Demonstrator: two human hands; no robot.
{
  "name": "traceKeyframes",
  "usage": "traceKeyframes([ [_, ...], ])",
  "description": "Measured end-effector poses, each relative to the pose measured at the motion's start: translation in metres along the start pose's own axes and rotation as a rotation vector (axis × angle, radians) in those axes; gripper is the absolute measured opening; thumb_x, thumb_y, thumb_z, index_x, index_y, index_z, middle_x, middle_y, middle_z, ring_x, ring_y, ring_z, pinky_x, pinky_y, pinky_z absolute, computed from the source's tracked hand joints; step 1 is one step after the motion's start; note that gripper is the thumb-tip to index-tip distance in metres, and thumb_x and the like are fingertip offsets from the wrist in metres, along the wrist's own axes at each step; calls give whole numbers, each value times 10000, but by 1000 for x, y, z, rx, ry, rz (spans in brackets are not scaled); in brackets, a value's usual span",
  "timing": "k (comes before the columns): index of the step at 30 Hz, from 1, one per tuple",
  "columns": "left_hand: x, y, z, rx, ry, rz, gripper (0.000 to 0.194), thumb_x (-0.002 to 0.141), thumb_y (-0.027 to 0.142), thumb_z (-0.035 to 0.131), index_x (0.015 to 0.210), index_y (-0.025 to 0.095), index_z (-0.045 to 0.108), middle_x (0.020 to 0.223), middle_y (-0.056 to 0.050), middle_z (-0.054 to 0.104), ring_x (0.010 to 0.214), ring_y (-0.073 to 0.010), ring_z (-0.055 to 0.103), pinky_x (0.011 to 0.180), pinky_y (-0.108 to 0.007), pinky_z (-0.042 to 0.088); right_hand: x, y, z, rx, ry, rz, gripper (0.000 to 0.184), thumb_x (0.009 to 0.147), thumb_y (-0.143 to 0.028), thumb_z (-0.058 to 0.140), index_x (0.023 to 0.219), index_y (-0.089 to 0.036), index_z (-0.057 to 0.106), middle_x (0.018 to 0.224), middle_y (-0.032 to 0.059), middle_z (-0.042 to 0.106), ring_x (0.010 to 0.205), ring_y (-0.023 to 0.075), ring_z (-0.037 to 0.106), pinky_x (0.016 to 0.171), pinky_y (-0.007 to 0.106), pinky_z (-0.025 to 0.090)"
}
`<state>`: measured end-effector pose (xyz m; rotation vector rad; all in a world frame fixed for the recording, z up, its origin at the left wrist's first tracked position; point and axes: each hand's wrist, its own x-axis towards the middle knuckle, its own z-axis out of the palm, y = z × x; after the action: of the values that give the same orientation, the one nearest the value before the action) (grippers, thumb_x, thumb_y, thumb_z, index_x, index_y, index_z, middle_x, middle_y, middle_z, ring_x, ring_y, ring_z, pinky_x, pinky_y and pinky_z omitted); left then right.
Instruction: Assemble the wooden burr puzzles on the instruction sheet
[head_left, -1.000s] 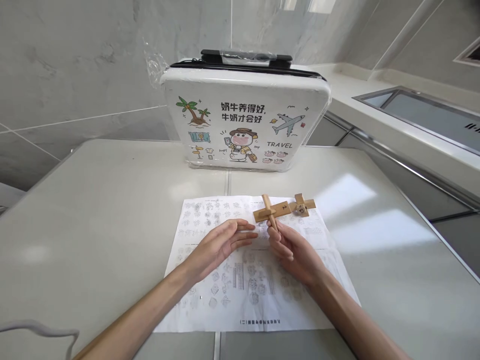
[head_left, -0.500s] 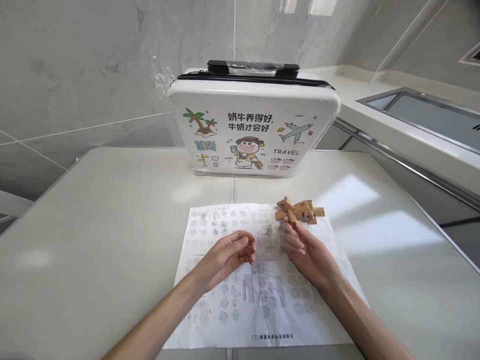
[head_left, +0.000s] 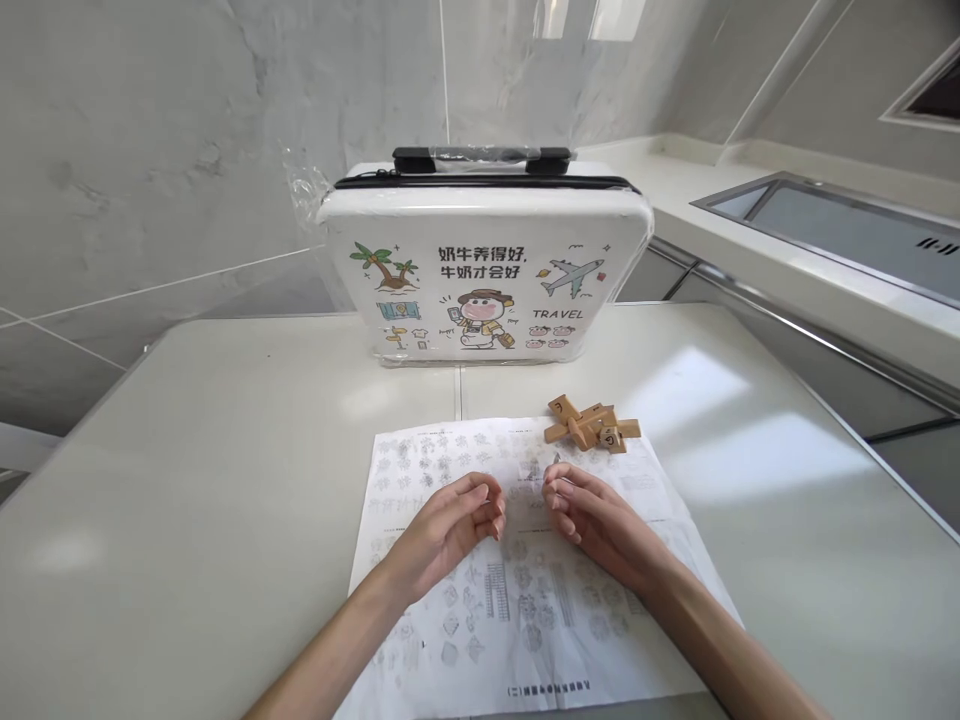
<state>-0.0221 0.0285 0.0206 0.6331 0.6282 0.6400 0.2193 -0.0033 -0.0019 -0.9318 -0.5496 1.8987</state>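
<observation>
Brown wooden blocks [head_left: 590, 426], one cluster: lying at the far right corner of the printed sheet, just beyond my right hand. Surroundings and contents, in descending size:

Wall [head_left: 150, 130]: grey, marbled, tiled with pale joints, behind everything.

Table [head_left: 225, 440]: pale, glossy, with a seam running away from me and bright light patches on my right.

Counter [head_left: 795, 230]: white, along the right side, with a grey-framed panel [head_left: 832, 235] set in its top.

Suitcase [head_left: 484, 215]: white, hard-sided, upright at the table's far side, in clear plastic wrap; black handle on top; front printed with palms, an aeroplane, a cartoon cow, Chinese characters and the word TRAVEL.

Sheet [head_left: 420, 685]: white paper, creased, flat under my hands, covered in small grey diagrams; its line of heading lies nearest me and reads upside down.

My left hand [head_left: 454, 525]: above the left half of the sheet, fingers loosely curled, thumb along them, holding nothing.

My right hand [head_left: 604, 520]: above the right half, apart from the left, half curled, holding nothing, fingertips near the blocks but clear of them.

Individual blocks: short, straight-edged, crossing and leaning on one another at angles; two bear dark painted marks.
</observation>
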Motion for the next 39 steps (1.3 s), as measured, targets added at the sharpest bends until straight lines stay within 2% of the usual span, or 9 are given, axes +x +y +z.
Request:
traceKeyframes([
  [17, -1, 11, -1, -29, 39, 29, 232, 1014, 372, 731, 1013, 139, 732, 943, -70, 634, 794, -160, 589, 783, -324, 435, 2, -2, 13, -76, -88, -9, 391, 905, -530, 859, 1006, -191, 693, 845, 11, 649, 682, 117, 556, 658, 259, 438],
  [29, -3, 17, -13, -60, 103, 84, 212, 1015, 359, 733, 1027, 148, 737, 933, -55, 633, 783, -149, 591, 799, -318, 442, 5, 0, 15, 30, -40, 40, 397, 868, -524, 895, 971, -181, 724, 834, 20, 651, 655, 110, 546, 621, 244, 439],
  [39, -3, 18, -14, -74, 113, 78, 224, 1011, 371, 739, 1033, 148, 744, 940, -64, 643, 784, -155, 594, 796, -315, 457, 5, 2, 11, 70, -30, 59, 350, 900, -493, 874, 981, -185, 728, 825, 29, 663, 659, 123, 551, 619, 251, 448],
])
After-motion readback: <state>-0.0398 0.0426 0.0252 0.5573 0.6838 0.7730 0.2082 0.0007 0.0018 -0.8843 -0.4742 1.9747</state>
